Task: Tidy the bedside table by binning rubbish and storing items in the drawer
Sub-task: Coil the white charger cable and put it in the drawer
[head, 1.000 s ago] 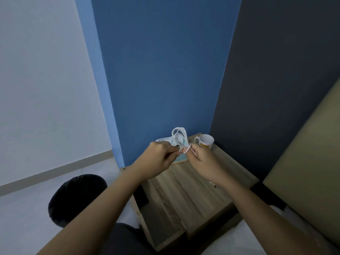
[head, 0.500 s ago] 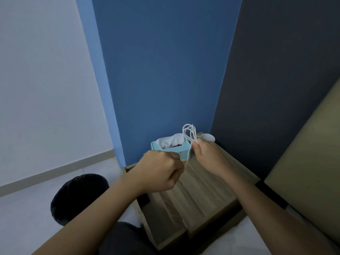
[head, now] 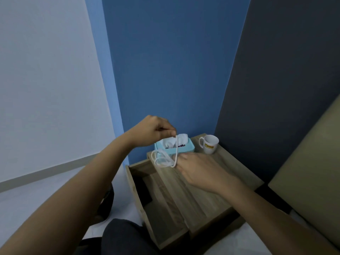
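A coiled white cable (head: 161, 160) hangs over the back left corner of the wooden bedside table (head: 198, 192). My right hand (head: 198, 170) grips the coil at its right end, just above the tabletop. My left hand (head: 156, 130) is raised above and pinches one free strand that runs down to the coil. Left of the tabletop the wooden drawer (head: 161, 218) stands pulled out, with a dark inside. A light blue tissue box (head: 174, 146) with white tissue sits at the back of the table, behind the cable.
A white mug (head: 209, 144) with a yellow label stands at the back right of the table. A dark bin (head: 106, 205) on the floor is mostly hidden behind my left forearm. A tan bed edge (head: 309, 172) lies to the right. Blue walls close the corner.
My left hand has risen and pulled a strand of the cable upward. My right hand has lowered the coil toward the tabletop, uncovering the mug. The view has shifted so the bin is mostly hidden.
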